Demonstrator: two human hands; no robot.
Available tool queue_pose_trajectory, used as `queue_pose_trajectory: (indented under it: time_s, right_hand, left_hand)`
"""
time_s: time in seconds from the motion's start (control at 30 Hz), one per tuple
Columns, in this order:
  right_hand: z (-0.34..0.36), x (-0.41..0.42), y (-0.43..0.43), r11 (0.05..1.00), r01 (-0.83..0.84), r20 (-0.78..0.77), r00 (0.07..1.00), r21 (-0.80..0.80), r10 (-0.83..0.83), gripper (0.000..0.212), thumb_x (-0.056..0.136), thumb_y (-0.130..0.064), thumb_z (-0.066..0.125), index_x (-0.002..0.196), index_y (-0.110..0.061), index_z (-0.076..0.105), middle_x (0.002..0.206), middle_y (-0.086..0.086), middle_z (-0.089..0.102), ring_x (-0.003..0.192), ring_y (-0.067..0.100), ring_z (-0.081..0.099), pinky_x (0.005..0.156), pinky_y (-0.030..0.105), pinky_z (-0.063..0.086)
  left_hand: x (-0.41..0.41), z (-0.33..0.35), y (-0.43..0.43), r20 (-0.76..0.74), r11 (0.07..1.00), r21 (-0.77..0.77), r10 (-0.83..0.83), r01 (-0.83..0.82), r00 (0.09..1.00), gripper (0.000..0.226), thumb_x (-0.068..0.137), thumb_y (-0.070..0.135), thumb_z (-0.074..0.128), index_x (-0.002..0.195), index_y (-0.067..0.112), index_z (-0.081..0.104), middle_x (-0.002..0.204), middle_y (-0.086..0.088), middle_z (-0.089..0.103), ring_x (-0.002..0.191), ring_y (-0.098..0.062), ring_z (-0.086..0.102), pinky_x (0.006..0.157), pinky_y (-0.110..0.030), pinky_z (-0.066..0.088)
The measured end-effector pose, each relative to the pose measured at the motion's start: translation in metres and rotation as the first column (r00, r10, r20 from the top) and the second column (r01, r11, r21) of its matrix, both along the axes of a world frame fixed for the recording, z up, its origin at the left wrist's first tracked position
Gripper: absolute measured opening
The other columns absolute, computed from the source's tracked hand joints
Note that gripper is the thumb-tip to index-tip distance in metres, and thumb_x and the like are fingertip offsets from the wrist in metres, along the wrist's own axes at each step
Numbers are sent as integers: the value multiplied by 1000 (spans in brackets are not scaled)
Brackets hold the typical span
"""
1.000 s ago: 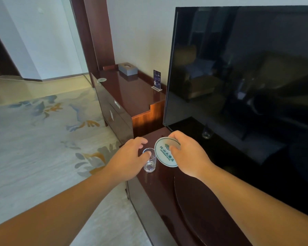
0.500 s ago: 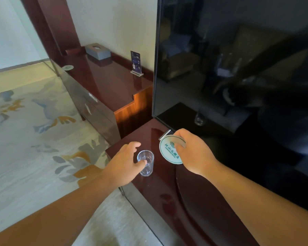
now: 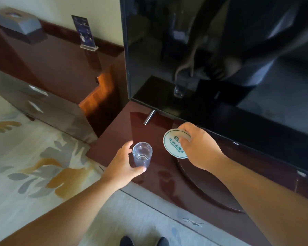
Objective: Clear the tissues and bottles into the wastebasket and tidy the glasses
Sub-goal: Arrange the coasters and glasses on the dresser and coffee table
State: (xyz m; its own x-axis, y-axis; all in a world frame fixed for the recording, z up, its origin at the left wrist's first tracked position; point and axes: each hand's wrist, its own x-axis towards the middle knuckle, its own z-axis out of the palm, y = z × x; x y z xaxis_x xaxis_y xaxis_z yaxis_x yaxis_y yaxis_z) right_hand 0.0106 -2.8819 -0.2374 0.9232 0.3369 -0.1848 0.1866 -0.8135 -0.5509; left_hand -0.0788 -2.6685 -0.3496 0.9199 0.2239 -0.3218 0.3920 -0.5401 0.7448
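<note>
We see a glossy reddish-brown TV cabinet (image 3: pixel 124 132) carrying a clear glass (image 3: pixel 142 154) and the television's metal foot (image 3: pixel 149 117). On the taller sideboard (image 3: pixel 57 64) beside it stand a grey tissue box (image 3: pixel 18 22) and an acrylic card stand (image 3: pixel 84 31).

The glass (image 3: pixel 142 155) was clear and colourless. The coaster (image 3: pixel 174 144) was white with a teal ring, wave mark and lettering. The worktop (image 3: pixel 117 139) was glossy dark red-brown, the television (image 3: pixel 220 50) black. The carpet (image 3: pixel 34 166) was pale cream, patterned with grey and ochre leaves. The tissue box (image 3: pixel 18 23) was grey, the card (image 3: pixel 84 31) dark blue.
</note>
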Motion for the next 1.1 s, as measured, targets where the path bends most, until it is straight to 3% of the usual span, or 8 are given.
queue_pose_trajectory:
  time_s: [0.13, 0.27, 0.5, 0.77, 0.97, 1.1]
  right_hand:
    - [-8, -2, -4, 1000, 8, -27, 1000, -8, -8, 19, 97, -20, 47, 113, -29, 52, 105, -5, 64, 90, 15, 59, 63, 26, 49]
    - [-12, -4, -9, 1000, 9, -45, 999, -14, -9, 20, 97, -19, 47, 114, -29, 52, 106, -5, 64, 93, 17, 60, 69, 31, 53]
    - [-16, -3, -16, 1000, -14, -56, 998, -11, 13, 22, 97, -19, 47, 117, -28, 52, 110, -4, 64, 96, 17, 60, 71, 31, 53]
    - [-16, -2, -18, 998, -55, -53, 997, -8, 54, 20, 97, -19, 48, 115, -28, 52, 110, -5, 64, 96, 16, 60, 72, 32, 55]
    - [4, 4, -3, 992, -122, 10, 992, 39, 122, 20, 98, -20, 49, 116, -29, 50, 112, -7, 61, 99, 14, 59, 71, 27, 56]
    - [27, 7, 25, 974, -216, 93, 973, 65, 210, 21, 99, -22, 50, 118, -29, 49, 120, -6, 61, 107, 14, 60, 71, 21, 57]
  left_hand:
    - [5, -19, -5, 23, 1000, -22, 15, -14, 1000, 94, 68, 39, 81, 143, 32, 26, 140, 15, 42, 128, -5, 44, 99, -24, 35]
    - [12, -25, -14, 68, 998, -34, 46, -44, 997, 77, 71, 34, 81, 132, 37, 34, 119, 21, 49, 108, -3, 53, 84, -21, 37]
    - [14, -35, -18, 65, 990, -71, 128, -123, 990, 65, 70, 37, 80, 118, 45, 37, 108, 35, 48, 103, 4, 54, 87, -26, 43]
    - [11, -31, -21, 105, 989, -28, 147, -145, 984, 60, 71, 35, 79, 117, 43, 41, 105, 29, 54, 95, 3, 58, 84, -28, 47]
    - [-2, 11, -11, 180, 984, -14, 179, -179, 967, 53, 72, 32, 79, 111, 39, 44, 99, 22, 59, 89, 0, 60, 69, -17, 41]
    - [-12, 55, 6, 253, 974, 10, 218, -228, 943, 52, 72, 30, 78, 110, 42, 43, 101, 24, 58, 93, 5, 58, 76, -19, 45]
